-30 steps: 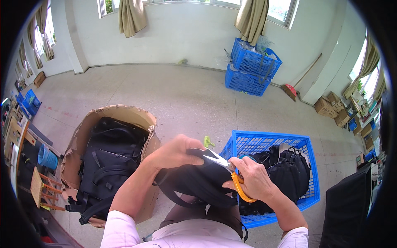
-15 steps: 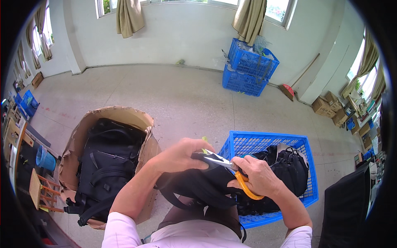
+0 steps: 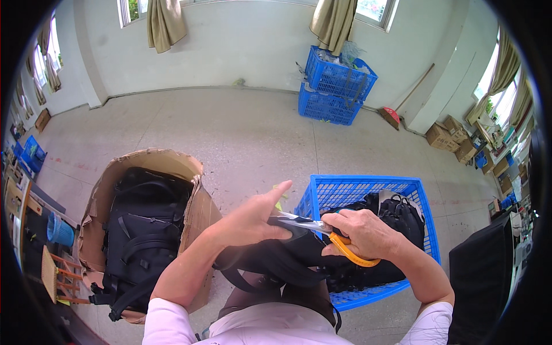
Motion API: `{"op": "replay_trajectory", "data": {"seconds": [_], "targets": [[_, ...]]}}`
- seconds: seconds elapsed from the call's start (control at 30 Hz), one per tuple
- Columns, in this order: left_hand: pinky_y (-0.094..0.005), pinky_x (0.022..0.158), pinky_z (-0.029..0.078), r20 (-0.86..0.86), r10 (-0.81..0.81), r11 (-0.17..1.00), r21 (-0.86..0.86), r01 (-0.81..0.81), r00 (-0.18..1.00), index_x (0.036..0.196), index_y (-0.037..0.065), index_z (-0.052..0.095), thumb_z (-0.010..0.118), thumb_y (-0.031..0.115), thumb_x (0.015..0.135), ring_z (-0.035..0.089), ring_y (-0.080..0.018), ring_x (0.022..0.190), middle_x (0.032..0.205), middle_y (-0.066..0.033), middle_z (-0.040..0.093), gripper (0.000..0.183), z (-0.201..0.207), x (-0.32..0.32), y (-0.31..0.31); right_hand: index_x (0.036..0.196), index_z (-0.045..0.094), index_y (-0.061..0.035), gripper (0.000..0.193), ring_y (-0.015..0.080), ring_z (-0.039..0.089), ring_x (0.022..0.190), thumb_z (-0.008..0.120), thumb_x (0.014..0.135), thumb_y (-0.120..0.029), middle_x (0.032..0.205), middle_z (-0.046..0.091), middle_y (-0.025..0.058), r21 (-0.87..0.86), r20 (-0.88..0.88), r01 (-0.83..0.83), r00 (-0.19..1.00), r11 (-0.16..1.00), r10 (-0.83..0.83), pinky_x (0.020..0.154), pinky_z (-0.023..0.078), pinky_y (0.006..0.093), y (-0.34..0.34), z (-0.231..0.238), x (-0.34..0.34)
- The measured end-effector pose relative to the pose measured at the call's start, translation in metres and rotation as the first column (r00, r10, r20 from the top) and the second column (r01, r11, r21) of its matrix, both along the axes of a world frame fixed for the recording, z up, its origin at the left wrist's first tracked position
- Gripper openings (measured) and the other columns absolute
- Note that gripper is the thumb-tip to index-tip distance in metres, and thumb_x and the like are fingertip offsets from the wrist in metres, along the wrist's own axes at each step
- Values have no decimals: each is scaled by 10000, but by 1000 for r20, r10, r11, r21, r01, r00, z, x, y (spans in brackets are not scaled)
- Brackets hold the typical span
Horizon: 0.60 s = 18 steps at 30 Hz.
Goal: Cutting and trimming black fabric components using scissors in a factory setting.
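My right hand (image 3: 365,233) grips a pair of scissors (image 3: 353,252) with orange handles. Their metal blades point left, towards my left hand (image 3: 250,218), and lie across the edge of a black fabric bag (image 3: 273,253). That bag hangs in front of my lap, with a wide strap looping down. My left hand holds its upper edge; forefinger and thumb are spread on either side of the cloth, and the other fingers are hidden. A small yellow-green piece (image 3: 279,204) shows beside the left fingers.
On the left stands an open cardboard box (image 3: 198,215) full of black bags (image 3: 141,230). A blue plastic crate (image 3: 368,181) with more black bags is at right. Farther off are stacked blue crates (image 3: 330,103), a broom with a red dustpan (image 3: 390,117) and a wooden stool (image 3: 52,273).
My left forefinger has stretched out, away from the thumb. The right hand and scissors have shifted slightly right, the blades lying flatter. The whole view has turned a little.
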<state>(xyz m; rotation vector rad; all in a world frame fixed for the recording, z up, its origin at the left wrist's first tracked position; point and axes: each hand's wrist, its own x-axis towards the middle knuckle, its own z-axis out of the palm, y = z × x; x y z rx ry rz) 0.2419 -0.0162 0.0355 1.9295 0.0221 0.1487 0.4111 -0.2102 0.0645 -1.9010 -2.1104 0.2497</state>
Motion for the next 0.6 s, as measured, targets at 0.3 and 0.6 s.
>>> {"op": "replay_trajectory", "data": {"seconds": [0.3,0.6], "targets": [[-230,701,452,-19,14,999,-46,-15,1000,1385,-98,133,697,-30,695,570,-93,728,789,-96,640,894,-3,0,-3,1033,546,-15,488,290,607,652,713,749,-375,765,597,165,31,-135,96,987,995,-91,565,477,341,-6,-20,-2],[-274,841,432,-16,273,951,-148,-272,962,1229,-43,478,664,23,613,595,-187,981,848,-108,635,647,-8,-16,0,1120,516,-39,453,380,603,693,679,698,-44,785,594,227,286,-708,254,706,924,25,617,470,382,44,-68,-46]]}}
